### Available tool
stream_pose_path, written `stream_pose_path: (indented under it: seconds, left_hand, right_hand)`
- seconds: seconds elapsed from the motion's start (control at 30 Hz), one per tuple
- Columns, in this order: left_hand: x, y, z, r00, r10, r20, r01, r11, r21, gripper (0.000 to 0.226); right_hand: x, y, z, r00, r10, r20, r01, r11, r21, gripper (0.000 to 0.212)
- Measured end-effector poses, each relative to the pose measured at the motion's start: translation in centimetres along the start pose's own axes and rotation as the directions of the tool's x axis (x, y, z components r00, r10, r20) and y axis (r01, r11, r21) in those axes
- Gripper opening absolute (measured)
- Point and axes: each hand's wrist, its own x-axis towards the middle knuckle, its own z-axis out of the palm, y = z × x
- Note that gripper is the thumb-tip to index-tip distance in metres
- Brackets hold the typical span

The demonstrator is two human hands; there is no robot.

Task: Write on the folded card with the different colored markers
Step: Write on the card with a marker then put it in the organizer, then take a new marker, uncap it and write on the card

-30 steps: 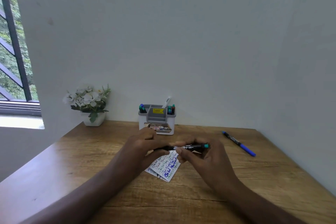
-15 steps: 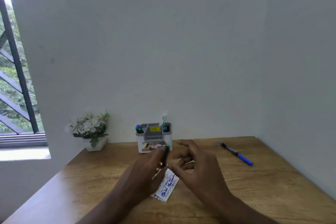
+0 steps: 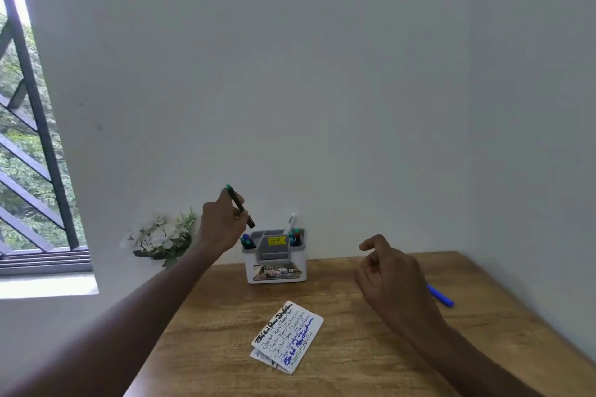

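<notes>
Presently my left hand (image 3: 222,222) grips a green-capped marker (image 3: 240,206), held tilted in the air just above the left compartment of the marker holder (image 3: 275,256). That holder stands at the table's (image 3: 371,361) back edge, against the wall. My right hand (image 3: 392,280) hovers to the holder's right, fingers loosely curled, holding nothing. Folded card (image 3: 288,336) lies flat in front of the holder, bare wood on all its sides. Blue marker (image 3: 441,295) lies further right of the holder, partly behind my right hand.

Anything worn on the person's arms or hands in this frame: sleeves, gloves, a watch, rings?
Nothing shows. The left hand and right hand are bare, without gloves, and both forearms are uncovered to the frame edge. No watch or bracelet is visible; rings are too small to rule out.
</notes>
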Motion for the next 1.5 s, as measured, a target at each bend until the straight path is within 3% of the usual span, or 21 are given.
stream_pose_path:
  seconds: [0.13,0.23,0.4,0.53,0.67,0.8,0.93,1.07,1.2,1.3,1.5]
  left_hand:
    - [0.1,-0.5,1.9,0.991,-0.066,0.116,0.055,0.994,0.098,0.007]
    - [0.2,-0.3,2.3,0.987,-0.090,0.135,0.074,0.990,0.117,0.027]
    - [0.4,-1.5,2.1,0.976,-0.090,0.198,0.045,0.974,0.224,0.034]
    - [-0.7,-1.7,1.5,0.981,-0.099,0.167,0.078,0.989,0.128,0.053]
    - [-3.2,-0.8,-0.4,0.994,0.108,0.013,-0.109,0.981,0.162,0.049]
    - [-7.0,0.2,-2.5,0.935,0.329,-0.132,-0.313,0.941,0.126,0.031]
    - [-11.5,0.6,-2.1,0.860,0.507,-0.065,-0.489,0.853,0.183,0.028]
    - [-14.6,0.5,-1.0,0.828,0.559,0.036,-0.557,0.813,0.168,0.024]
    - [-15.7,0.7,-0.2,0.836,0.542,0.084,-0.547,0.835,0.061,0.020]
    - [-16.1,1.0,0.3,0.835,0.531,0.146,-0.537,0.843,0.005,0.019]
    - [-16.2,1.3,0.6,0.814,0.530,0.238,-0.536,0.843,-0.045,0.016]
  right_hand:
    - [0.2,0.1,-0.2,1.000,0.028,-0.011,-0.029,0.998,-0.047,0.025]
    - [0.3,0.4,-0.1,0.998,0.069,-0.001,-0.068,0.995,-0.072,0.025]
    - [0.3,0.1,0.1,0.998,0.066,0.025,-0.063,0.993,-0.101,0.023]
    - [0.6,0.9,0.0,0.998,0.056,0.008,-0.053,0.974,-0.218,0.017]
    - [0.7,2.8,-0.4,0.976,0.198,0.088,-0.104,0.784,-0.612,0.031]
    - [0.4,4.4,-0.7,0.941,0.318,0.119,-0.120,0.639,-0.760,0.034]
    - [0.0,4.9,-0.4,0.926,0.328,0.190,-0.084,0.666,-0.741,0.036]
    - [0.3,4.5,-0.6,0.930,0.301,0.210,-0.061,0.691,-0.720,0.034]
    - [0.7,5.1,-0.8,0.918,0.365,0.155,-0.136,0.658,-0.741,0.027]
    - [0.6,6.1,-0.5,0.893,0.404,0.199,-0.104,0.616,-0.781,0.030]
    - [1.3,5.8,0.2,0.915,0.303,0.267,-0.037,0.720,-0.693,0.027]
